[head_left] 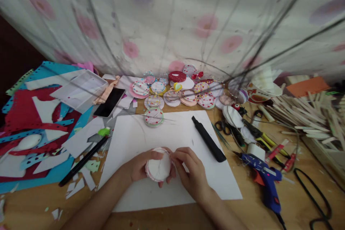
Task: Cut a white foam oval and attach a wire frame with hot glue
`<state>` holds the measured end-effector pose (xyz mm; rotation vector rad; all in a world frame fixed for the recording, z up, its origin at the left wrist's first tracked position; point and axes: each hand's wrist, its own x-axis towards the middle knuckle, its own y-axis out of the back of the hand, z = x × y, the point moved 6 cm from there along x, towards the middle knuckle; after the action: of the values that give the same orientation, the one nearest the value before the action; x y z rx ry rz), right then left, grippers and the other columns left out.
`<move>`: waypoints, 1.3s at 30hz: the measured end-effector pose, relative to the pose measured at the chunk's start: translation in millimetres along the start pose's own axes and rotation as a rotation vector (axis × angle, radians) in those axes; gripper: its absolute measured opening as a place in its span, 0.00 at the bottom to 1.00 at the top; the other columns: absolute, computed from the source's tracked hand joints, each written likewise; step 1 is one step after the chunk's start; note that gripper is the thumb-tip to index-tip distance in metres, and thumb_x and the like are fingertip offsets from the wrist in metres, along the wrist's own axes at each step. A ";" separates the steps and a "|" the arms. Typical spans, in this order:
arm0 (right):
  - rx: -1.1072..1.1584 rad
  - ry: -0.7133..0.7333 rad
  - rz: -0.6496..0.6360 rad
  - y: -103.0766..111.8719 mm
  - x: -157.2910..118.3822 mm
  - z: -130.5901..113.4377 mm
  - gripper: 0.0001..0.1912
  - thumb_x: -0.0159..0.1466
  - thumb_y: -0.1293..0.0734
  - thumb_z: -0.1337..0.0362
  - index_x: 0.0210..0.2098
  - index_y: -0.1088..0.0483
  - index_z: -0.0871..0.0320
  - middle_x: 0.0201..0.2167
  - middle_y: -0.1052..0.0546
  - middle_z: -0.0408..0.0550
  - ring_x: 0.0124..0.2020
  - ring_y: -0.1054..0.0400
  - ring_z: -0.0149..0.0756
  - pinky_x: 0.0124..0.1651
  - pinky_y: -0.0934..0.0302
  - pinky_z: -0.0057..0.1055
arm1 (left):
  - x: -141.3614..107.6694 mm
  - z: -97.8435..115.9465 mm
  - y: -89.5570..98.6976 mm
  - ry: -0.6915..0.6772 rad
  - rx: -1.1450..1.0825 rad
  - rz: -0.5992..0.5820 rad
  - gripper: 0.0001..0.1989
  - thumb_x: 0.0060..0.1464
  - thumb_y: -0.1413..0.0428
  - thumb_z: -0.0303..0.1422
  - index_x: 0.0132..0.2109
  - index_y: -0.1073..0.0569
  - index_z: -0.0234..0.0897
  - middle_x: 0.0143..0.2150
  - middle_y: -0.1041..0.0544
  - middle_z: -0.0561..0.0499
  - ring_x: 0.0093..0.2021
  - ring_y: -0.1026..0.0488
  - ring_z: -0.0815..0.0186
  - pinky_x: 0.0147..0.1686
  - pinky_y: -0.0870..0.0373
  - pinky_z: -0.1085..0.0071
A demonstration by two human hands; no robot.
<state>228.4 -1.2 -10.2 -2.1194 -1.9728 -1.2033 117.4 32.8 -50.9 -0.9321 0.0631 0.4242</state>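
Observation:
A small round white disc [159, 165] with a pink-and-white trimmed rim is held over a large white paper sheet [140, 196]. My left hand [144, 165] grips it from the left, the thumb on its face and fingertips showing beneath. At its right edge, my right hand [190, 170] has thumb and forefinger pinched together near the rim; what lies between them is too small to make out. A similar round piece with red dots [153, 116] rests at the sheet's top edge. A black cutter-like tool [208, 139] lies on the sheet's right side.
Many decorated discs [188, 97] line the back. Coloured scraps [32, 115], a clear box [81, 90], a phone [110, 102] and a black stick [82, 161] are left. Right are scissors [223, 127], pliers [265, 142], a blue glue gun [266, 178] and wooden sticks [309, 113].

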 end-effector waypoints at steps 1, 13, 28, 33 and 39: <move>0.029 -0.037 0.007 0.4 0.2 1.2 0.11 0.63 0.40 0.74 0.43 0.35 0.55 0.33 0.28 0.48 0.32 0.33 0.33 0.33 0.35 0.30 | 0.1 1.7 0.4 -0.024 0.000 -0.002 0.23 0.50 0.46 0.42 0.49 0.33 0.32 0.34 0.24 0.41 0.31 0.25 0.59 0.22 0.30 0.72; 0.214 -0.223 -0.023 5.3 8.2 -0.4 0.04 0.62 0.36 0.67 0.38 0.31 0.57 0.32 0.27 0.47 0.30 0.35 0.33 0.34 0.37 0.31 | -7.7 33.8 2.0 -0.446 0.522 0.312 0.21 0.43 0.37 0.36 0.44 0.34 0.37 0.37 0.30 0.50 0.35 0.33 0.67 0.33 0.34 0.74; 0.078 0.101 -0.089 -4.0 1.8 -8.5 0.10 0.65 0.40 0.73 0.43 0.33 0.56 0.26 0.24 0.43 0.26 0.32 0.31 0.31 0.37 0.28 | -0.5 18.3 1.2 -0.303 0.275 0.207 0.21 0.49 0.41 0.43 0.45 0.34 0.36 0.37 0.29 0.48 0.30 0.30 0.67 0.27 0.29 0.71; 0.013 0.143 -0.073 -3.9 -1.5 -7.2 0.08 0.64 0.39 0.72 0.42 0.33 0.56 0.24 0.26 0.43 0.24 0.34 0.31 0.28 0.40 0.27 | -0.2 15.0 2.3 -0.250 0.225 0.197 0.21 0.48 0.41 0.43 0.45 0.33 0.35 0.36 0.30 0.48 0.29 0.30 0.67 0.25 0.27 0.71; -0.024 0.183 -0.084 -5.0 -4.5 -7.9 0.11 0.64 0.39 0.73 0.45 0.34 0.56 0.25 0.26 0.44 0.24 0.36 0.31 0.28 0.41 0.28 | -0.5 15.3 3.0 -0.259 0.228 0.196 0.20 0.49 0.41 0.42 0.45 0.33 0.34 0.37 0.29 0.47 0.30 0.29 0.66 0.26 0.28 0.71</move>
<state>220.4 -7.8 -9.4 -1.8763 -1.9948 -1.3858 113.9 46.4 -43.9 -0.6426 -0.0334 0.7011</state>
